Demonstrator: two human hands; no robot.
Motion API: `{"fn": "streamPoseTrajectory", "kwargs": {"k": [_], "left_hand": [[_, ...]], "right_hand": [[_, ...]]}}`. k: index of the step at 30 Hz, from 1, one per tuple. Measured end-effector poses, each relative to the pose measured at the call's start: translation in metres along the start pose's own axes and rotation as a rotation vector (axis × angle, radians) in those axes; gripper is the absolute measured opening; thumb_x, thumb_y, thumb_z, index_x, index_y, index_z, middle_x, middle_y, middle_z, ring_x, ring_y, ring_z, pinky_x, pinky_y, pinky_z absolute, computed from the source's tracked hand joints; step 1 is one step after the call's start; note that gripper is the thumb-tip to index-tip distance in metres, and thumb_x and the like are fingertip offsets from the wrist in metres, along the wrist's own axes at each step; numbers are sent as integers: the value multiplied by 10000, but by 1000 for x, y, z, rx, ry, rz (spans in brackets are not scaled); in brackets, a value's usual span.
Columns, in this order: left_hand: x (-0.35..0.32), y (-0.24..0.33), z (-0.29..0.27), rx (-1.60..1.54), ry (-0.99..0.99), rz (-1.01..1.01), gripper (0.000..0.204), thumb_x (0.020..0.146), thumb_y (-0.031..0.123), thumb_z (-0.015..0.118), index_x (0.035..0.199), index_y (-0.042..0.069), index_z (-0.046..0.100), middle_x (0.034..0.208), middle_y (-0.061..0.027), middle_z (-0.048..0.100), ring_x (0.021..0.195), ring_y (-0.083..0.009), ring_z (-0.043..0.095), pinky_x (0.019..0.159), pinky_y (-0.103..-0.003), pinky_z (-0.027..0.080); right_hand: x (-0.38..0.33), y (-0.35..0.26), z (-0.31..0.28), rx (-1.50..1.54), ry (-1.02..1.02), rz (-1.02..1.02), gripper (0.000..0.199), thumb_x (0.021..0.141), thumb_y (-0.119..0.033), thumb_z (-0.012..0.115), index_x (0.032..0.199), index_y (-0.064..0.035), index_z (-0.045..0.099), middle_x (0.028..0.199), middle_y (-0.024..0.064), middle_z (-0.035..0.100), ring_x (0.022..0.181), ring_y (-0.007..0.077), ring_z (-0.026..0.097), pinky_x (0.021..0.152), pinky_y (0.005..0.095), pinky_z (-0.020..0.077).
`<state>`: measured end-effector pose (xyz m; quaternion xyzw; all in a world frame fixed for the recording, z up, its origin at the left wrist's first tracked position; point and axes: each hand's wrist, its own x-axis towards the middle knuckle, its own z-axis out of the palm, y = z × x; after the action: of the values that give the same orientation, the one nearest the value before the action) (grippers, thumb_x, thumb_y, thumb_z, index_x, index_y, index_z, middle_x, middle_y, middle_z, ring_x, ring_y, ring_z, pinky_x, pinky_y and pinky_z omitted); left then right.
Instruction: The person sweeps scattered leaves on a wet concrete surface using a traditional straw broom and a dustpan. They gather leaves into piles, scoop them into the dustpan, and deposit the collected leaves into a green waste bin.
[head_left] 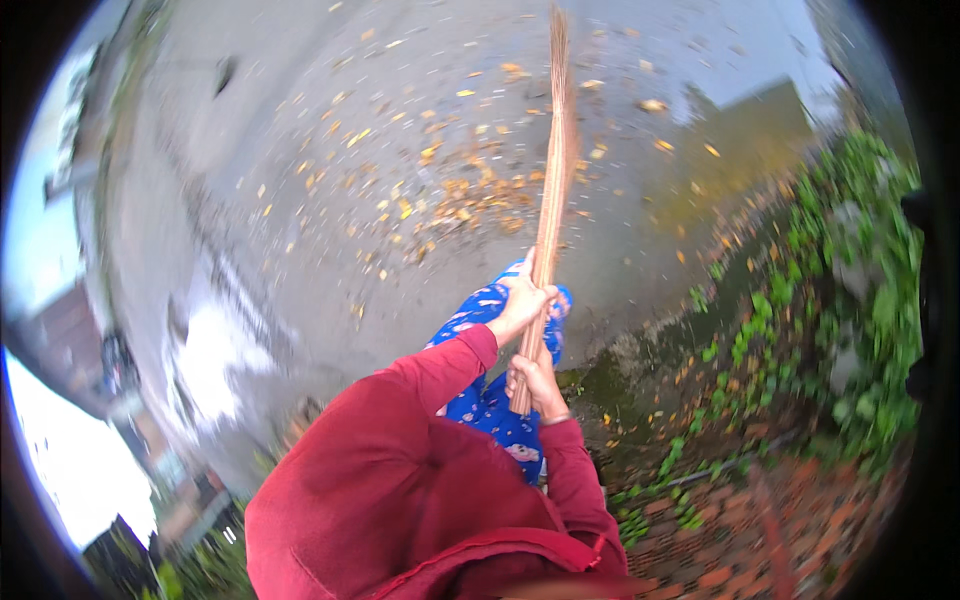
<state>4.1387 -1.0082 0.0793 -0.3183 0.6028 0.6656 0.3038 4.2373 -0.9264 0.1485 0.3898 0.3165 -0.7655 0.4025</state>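
A long broom of thin, light-brown sticks (553, 190) stretches away from me, its narrow bristle end pointing to the far edge. My left hand (522, 302) is wrapped around the bundle partway up. Lower down, close to the butt end, my right hand (537, 380) also grips it. Both arms wear dark red sleeves, and blue patterned trousers (478, 310) show behind the hands. Beyond the hands, yellow and brown fallen leaves (470, 205) lie scattered over grey wet ground, thickest just left of the broom. The bristles are slightly blurred; whether they touch the ground I cannot tell.
Green creeping plants (770, 300) grow along the right side beside a mossy strip. Reddish bricks (740, 530) cover the lower right. A bright wet patch (215, 350) reflects light at the left, and another puddle (740, 140) lies at the far right.
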Motion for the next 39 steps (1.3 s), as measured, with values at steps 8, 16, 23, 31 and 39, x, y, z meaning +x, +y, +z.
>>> {"fn": "streamPoseTrajectory", "kwargs": {"k": [8, 16, 23, 31, 39], "left_hand": [[-106, -87, -140, -509, 843, -202, 674, 736, -5, 584, 1319, 136, 279, 739, -73, 522, 461, -179, 513, 370, -339, 462], [-131, -232, -231, -940, 822, -368, 74, 707, 90, 596, 683, 43, 545, 571, -57, 511, 470, -197, 515, 474, -335, 474], [-6, -153, -97, -404, 597, -146, 596, 715, 85, 648, 1235, -30, 382, 829, -131, 605, 598, -201, 605, 520, -333, 534], [-141, -115, -153, -989, 446, -86, 1000, 697, 54, 670, 1479, 139, 52, 766, -82, 606, 545, -167, 593, 439, -309, 513], [-278, -319, -252, -1275, 939, -197, 149, 727, 71, 645, 822, 79, 530, 593, -14, 527, 464, -112, 500, 426, -274, 468]], "right_hand": [[11, 37, 61, -522, -422, 638, 371, 756, -84, 582, 1096, -67, 434, 606, 50, 504, 426, 164, 507, 382, 308, 447], [107, 144, 79, -410, -422, 938, 170, 786, -193, 665, 816, -46, 586, 690, 36, 569, 559, 143, 556, 516, 254, 465], [55, 20, 17, -412, 7, 560, 136, 833, -130, 587, 805, -69, 468, 634, -9, 439, 500, 70, 415, 410, 223, 371], [-13, 114, 66, -774, -122, 455, 125, 824, -113, 554, 825, -27, 463, 599, 53, 485, 450, 162, 505, 383, 309, 457], [13, 277, 103, -1098, -408, 1151, 329, 904, -296, 579, 1094, -51, 467, 755, 48, 526, 550, 174, 526, 507, 308, 478]]}}
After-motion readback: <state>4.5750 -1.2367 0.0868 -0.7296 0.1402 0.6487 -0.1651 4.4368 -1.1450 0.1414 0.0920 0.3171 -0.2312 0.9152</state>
